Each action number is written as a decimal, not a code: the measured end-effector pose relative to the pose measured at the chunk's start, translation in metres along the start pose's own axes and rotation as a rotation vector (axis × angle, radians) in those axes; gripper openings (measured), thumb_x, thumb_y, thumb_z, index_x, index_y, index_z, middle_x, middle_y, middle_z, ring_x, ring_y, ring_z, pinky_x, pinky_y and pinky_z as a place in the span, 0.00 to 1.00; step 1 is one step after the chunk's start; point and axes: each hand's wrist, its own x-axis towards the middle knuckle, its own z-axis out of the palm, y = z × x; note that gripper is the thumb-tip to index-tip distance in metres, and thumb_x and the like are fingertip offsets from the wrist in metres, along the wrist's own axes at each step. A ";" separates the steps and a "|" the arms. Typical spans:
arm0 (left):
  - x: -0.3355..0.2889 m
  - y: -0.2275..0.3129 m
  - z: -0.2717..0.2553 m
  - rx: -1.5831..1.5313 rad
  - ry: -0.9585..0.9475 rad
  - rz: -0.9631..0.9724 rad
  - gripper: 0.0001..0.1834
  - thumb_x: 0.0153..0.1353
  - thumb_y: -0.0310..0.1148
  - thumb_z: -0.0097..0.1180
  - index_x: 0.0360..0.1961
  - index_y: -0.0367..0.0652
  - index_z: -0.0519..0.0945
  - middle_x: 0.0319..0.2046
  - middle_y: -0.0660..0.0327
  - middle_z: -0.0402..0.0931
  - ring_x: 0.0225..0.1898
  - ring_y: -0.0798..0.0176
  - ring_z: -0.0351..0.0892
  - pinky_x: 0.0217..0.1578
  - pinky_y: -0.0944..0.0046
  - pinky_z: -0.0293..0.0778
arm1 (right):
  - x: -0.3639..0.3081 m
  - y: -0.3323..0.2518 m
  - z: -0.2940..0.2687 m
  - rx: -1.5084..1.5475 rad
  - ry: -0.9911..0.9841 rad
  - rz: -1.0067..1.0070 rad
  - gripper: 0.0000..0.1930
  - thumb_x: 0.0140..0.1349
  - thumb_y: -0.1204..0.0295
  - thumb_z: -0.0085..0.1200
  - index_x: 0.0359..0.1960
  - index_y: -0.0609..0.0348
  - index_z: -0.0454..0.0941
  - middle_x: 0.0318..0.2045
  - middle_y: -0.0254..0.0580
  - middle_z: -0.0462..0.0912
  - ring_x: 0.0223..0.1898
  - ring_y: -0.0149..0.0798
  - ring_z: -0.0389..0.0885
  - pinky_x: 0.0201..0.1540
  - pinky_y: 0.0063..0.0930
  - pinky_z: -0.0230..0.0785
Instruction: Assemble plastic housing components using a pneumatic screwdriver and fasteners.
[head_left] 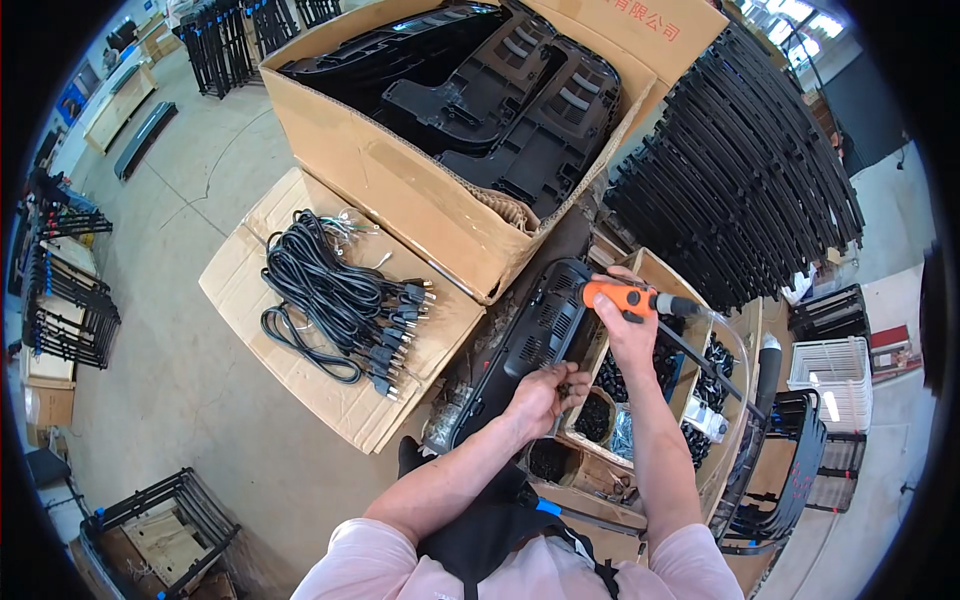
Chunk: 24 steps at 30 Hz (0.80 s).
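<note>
My right hand (628, 330) is wrapped around an orange-and-black power screwdriver (622, 298). The tool lies roughly level above the far end of a long black plastic housing (540, 325) with vent slots. Beside the housing's near right edge, my left hand (540, 398) has its fingers curled together. Whatever is between those fingers is too small to make out. Just to the right of it stands a divided wooden parts box (630, 462), with black small parts (594, 415) in a round container and silvery screws (621, 432) in another compartment.
A large cardboard box (400, 195) of black plastic covers (480, 90) stands ahead. Left of the housing, black power cords (330, 280) lie on flattened cardboard (290, 370). Stacked black frames (735, 170) rise at the right. A white wire basket (832, 378) sits farther right.
</note>
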 end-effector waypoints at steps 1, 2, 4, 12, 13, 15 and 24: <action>-0.002 -0.002 -0.004 0.005 0.028 -0.015 0.14 0.82 0.35 0.43 0.57 0.37 0.76 0.41 0.60 0.83 0.36 0.66 0.81 0.39 0.67 0.80 | 0.007 0.005 0.005 0.036 -0.018 0.003 0.25 0.63 0.76 0.67 0.61 0.66 0.74 0.53 0.48 0.86 0.53 0.37 0.84 0.61 0.34 0.77; -0.004 -0.004 -0.008 0.046 -0.018 -0.021 0.14 0.82 0.35 0.45 0.56 0.38 0.77 0.42 0.60 0.83 0.36 0.66 0.81 0.38 0.67 0.79 | 0.011 0.009 0.008 0.084 -0.028 0.014 0.25 0.63 0.76 0.68 0.61 0.66 0.75 0.52 0.47 0.86 0.52 0.36 0.84 0.60 0.34 0.77; -0.007 -0.007 -0.016 0.156 -0.076 -0.001 0.13 0.80 0.38 0.50 0.53 0.40 0.79 0.41 0.62 0.82 0.36 0.69 0.80 0.38 0.68 0.78 | 0.016 0.013 0.013 0.048 -0.040 0.009 0.25 0.63 0.76 0.68 0.60 0.66 0.75 0.51 0.47 0.86 0.52 0.36 0.84 0.60 0.33 0.77; -0.016 -0.005 -0.030 0.143 -0.048 -0.009 0.12 0.81 0.37 0.50 0.51 0.42 0.82 0.38 0.66 0.84 0.32 0.73 0.80 0.34 0.72 0.78 | 0.028 0.012 0.021 -0.063 -0.094 -0.003 0.23 0.62 0.75 0.69 0.57 0.65 0.76 0.50 0.45 0.86 0.51 0.35 0.84 0.59 0.33 0.78; -0.016 -0.005 -0.030 0.128 -0.049 -0.003 0.12 0.81 0.36 0.50 0.51 0.41 0.82 0.38 0.66 0.84 0.32 0.73 0.81 0.33 0.72 0.79 | 0.031 0.011 0.023 -0.110 -0.113 -0.012 0.22 0.62 0.75 0.69 0.56 0.64 0.78 0.49 0.43 0.86 0.50 0.34 0.85 0.57 0.32 0.78; -0.018 -0.004 -0.031 0.111 -0.039 -0.005 0.12 0.80 0.37 0.50 0.51 0.41 0.82 0.37 0.66 0.84 0.32 0.73 0.81 0.32 0.72 0.79 | 0.039 0.010 0.026 -0.158 -0.133 -0.023 0.21 0.62 0.74 0.70 0.55 0.64 0.79 0.48 0.41 0.87 0.49 0.32 0.85 0.56 0.30 0.78; -0.018 0.001 -0.033 0.010 -0.005 0.059 0.10 0.78 0.37 0.54 0.48 0.42 0.83 0.36 0.65 0.84 0.31 0.71 0.81 0.34 0.70 0.82 | 0.045 0.012 0.035 -0.333 -0.174 -0.010 0.19 0.59 0.75 0.70 0.52 0.61 0.82 0.44 0.36 0.88 0.45 0.29 0.84 0.54 0.28 0.77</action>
